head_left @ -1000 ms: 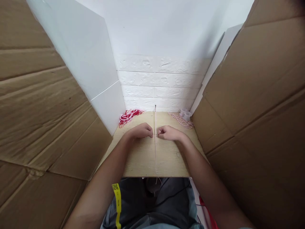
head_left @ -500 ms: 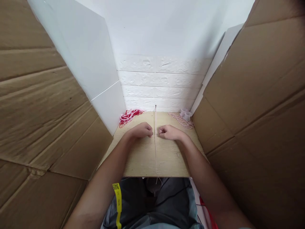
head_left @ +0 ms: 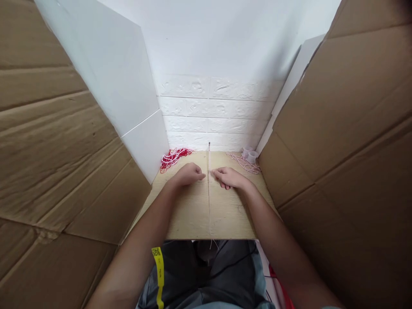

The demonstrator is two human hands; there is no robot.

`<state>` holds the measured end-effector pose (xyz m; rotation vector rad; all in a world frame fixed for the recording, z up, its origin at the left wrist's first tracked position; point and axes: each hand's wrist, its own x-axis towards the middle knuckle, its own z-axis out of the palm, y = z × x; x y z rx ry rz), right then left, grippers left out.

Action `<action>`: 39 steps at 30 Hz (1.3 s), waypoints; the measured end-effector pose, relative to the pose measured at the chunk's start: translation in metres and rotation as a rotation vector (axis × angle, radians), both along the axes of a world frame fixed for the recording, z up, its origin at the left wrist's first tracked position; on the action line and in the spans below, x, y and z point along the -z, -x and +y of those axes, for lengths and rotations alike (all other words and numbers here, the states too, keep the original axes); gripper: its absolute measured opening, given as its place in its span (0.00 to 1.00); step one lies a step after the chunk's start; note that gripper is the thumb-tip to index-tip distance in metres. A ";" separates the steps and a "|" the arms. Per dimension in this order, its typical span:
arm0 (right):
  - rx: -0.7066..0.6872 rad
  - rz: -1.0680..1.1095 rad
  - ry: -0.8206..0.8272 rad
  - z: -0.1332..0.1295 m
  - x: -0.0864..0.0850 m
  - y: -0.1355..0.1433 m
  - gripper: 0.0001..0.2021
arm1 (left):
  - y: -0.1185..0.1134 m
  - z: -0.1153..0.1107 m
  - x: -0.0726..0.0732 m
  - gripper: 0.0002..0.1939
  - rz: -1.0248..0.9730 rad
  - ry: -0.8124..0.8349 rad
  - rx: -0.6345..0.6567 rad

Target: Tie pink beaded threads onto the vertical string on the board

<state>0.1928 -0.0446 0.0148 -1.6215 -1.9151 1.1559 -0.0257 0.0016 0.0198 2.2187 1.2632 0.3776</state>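
Note:
A thin pale cord [head_left: 209, 201] runs straight from a small nail [head_left: 209, 143] at the back down the middle of the wooden board [head_left: 186, 214] and over its front edge, where loose ends hang. On the left, my left hand [head_left: 190, 174] is closed in a pinch, its fingertips just beside the cord; what lies between them is too small to make out. My right hand [head_left: 227, 177] pinches with thumb and forefinger at the cord from the right, the other fingers curled loosely below.
A tangle of red and white cord [head_left: 175, 159] lies at the back left. Pale pink cord [head_left: 246, 164] is heaped at the back right beside small translucent cups [head_left: 251, 156]. Cardboard walls [head_left: 64, 163] flank both sides, with a white brick-patterned wall [head_left: 193, 107] behind.
Both hands have shifted slightly away from me, toward the back. My right hand has gone from a fist to a fingertip pinch at the cord; my left fingers have straightened a little.

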 end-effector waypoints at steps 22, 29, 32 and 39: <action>0.272 -0.012 -0.403 0.020 0.013 -0.018 0.23 | 0.001 -0.003 -0.003 0.14 -0.005 -0.003 0.039; 0.181 0.013 -0.469 0.017 0.011 -0.013 0.19 | 0.004 -0.002 -0.005 0.14 -0.013 0.082 0.167; 0.179 0.049 -0.471 0.015 0.010 -0.009 0.17 | 0.001 -0.005 -0.008 0.17 -0.073 0.074 0.219; 0.033 0.467 -0.135 0.003 -0.004 0.003 0.16 | -0.013 -0.015 -0.014 0.18 -0.321 0.136 0.205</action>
